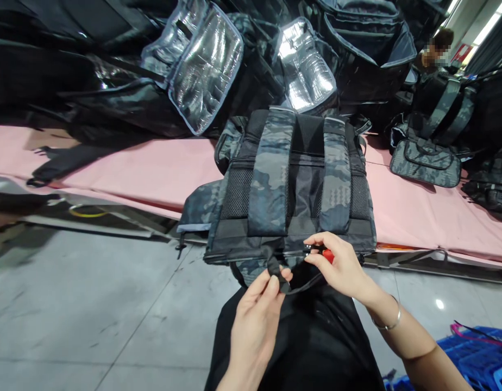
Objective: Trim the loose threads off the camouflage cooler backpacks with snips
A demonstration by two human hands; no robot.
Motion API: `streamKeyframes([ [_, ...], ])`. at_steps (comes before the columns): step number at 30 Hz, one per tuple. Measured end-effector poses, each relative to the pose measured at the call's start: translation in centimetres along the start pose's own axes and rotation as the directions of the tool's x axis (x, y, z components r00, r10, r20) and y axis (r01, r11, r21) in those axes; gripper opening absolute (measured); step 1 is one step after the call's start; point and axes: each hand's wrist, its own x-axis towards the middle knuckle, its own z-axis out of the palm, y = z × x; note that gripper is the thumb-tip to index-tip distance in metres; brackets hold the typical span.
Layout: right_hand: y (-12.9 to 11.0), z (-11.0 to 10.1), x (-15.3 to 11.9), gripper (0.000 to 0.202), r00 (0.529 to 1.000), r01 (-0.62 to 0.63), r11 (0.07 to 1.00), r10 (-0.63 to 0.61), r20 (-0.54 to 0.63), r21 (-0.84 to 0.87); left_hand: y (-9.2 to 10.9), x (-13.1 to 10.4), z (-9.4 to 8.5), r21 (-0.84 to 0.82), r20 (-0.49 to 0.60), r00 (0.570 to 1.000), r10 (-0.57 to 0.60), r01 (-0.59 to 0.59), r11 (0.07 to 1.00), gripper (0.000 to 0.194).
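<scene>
Pinching a black strap (273, 265), the left hand (256, 310) is just in front of the pack (307, 187), near the middle of its front edge. Its grip is closed, with the strap held between the thumb and fingers. The right hand (339, 266) is at the front edge of the pack too, a bit more to the right. Its grip is closed around a small thing (328, 256) that is black and red. The fingers hide much of it, so I cannot tell what it is. A shiny bracelet (393, 320) is on the right wrist.

The pack lies flat on the pink surface (153, 168), and its front edge sticks out past it, above the person's black-clothed legs (292, 347). Two wide camo bands (272, 174) run down the pack side by side, with dark mesh (238, 193) next to them. A camo flap (200, 209) hangs off the left side of the pack, with a little cord (180, 247) at its tip.

Behind the pack, two silver flaps (210, 68) shine in a heap of dark bags. Farther right behind the pack is an open bag (365, 38). A small camo bag (426, 163) sits to the right of the pack. Another person (428, 60) is far behind the pack, on the right. Something blue (471, 355) is in front of the pack, far to the right, above the gray floor (92, 304).
</scene>
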Motion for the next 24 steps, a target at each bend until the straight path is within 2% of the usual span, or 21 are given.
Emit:
streamKeyframes([
  [4,0.0,-0.2,-0.2,0.012,0.993,0.076,0.997,-0.075,0.088,-0.007,0.9,0.3,0.3,-0.027,0.082,0.996,-0.026,0.029,0.999,0.036],
  [8,0.2,0.4,-0.2,0.013,0.972,0.230,0.969,-0.224,0.068,-0.094,0.8,0.3,0.4,-0.011,0.090,0.996,0.007,-0.006,1.000,0.034],
  [11,0.5,0.9,-0.1,0.014,0.954,0.300,0.940,-0.291,0.075,-0.162,0.7,0.2,0.4,0.006,0.074,0.997,0.036,-0.036,0.999,0.034],
  [20,0.2,1.1,-0.6,0.016,0.960,0.279,0.931,-0.276,0.045,-0.235,0.7,0.0,0.4,0.033,0.038,0.999,0.010,-0.011,0.999,0.039],
  [24,0.0,0.6,-0.5,0.015,0.972,0.235,0.955,-0.232,0.036,-0.183,0.9,-0.1,0.6,0.019,0.047,0.999,0.007,-0.007,1.000,0.038],
])
